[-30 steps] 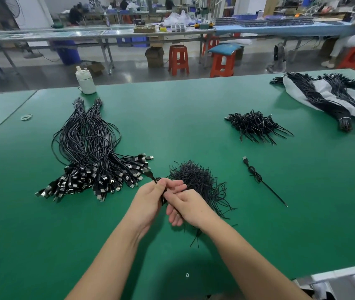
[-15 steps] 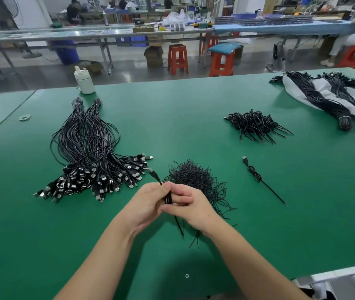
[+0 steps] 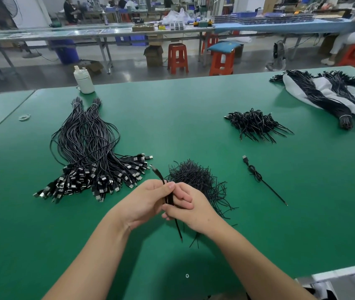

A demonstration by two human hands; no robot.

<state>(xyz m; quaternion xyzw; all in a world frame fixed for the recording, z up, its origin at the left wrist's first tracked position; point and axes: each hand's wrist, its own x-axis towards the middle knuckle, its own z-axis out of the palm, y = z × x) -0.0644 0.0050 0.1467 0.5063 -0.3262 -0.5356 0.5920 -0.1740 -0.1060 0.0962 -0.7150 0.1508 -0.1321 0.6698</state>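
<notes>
Now both hands (image 3: 168, 202) pinch the cable (image 3: 158, 174) between them

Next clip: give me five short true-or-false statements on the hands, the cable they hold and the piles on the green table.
1. Left hand and right hand both hold one black cable. True.
2. That cable's plug end points toward the person. False: it points away, toward the big cable bundle.
3. A pile of short black ties lies just beyond the hands. True.
4. The single tied cable lies left of the hands. False: it lies to their right.
5. A white bottle stands near the table's far edge. True.
</notes>
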